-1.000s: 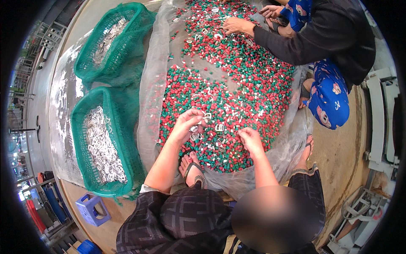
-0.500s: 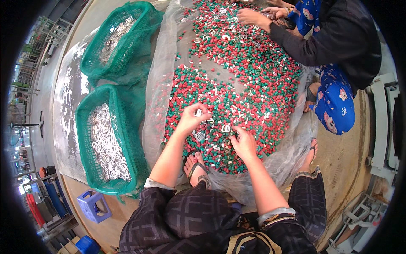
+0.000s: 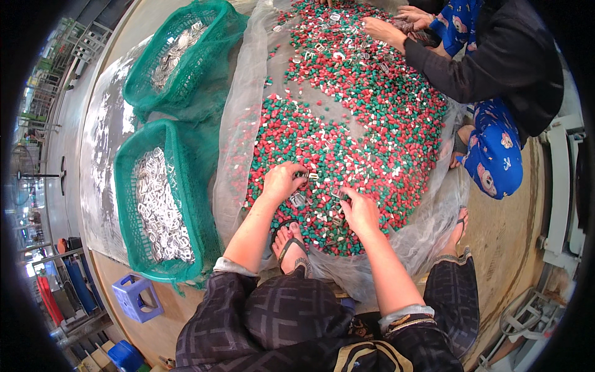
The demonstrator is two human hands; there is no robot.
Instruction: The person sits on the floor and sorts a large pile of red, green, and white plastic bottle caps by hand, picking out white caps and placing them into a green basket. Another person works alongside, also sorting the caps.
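A wide spread of small red, green and white pellets (image 3: 378, 167) lies on a translucent mesh sheet (image 3: 230, 155) in front of me. Flat metal slide buckles are scattered among them. My left hand (image 3: 283, 181) is closed, its thumb and fingers pinching a buckle (image 3: 312, 177) just above the pellets. Beneath those fingers lie more buckles (image 3: 297, 199), in a small cluster. To the right, my right hand (image 3: 361, 212) has thumb and forefinger at another buckle (image 3: 338, 193), seemingly gripping its edge.
Two green baskets with netting stand at left; the nearer basket (image 3: 124, 204) holds many silvery buckles, the farther basket (image 3: 137, 93) fewer. A purple stool (image 3: 137, 299) is at lower left. Across the pellets, a co-worker's dark sleeve (image 3: 443, 77) and hands reach in from the upper right.
My left hand has turned down and shifted right with a buckle in its fingers. My right fingertips have closed in on the buckle before them. The co-worker's hands have moved slightly.
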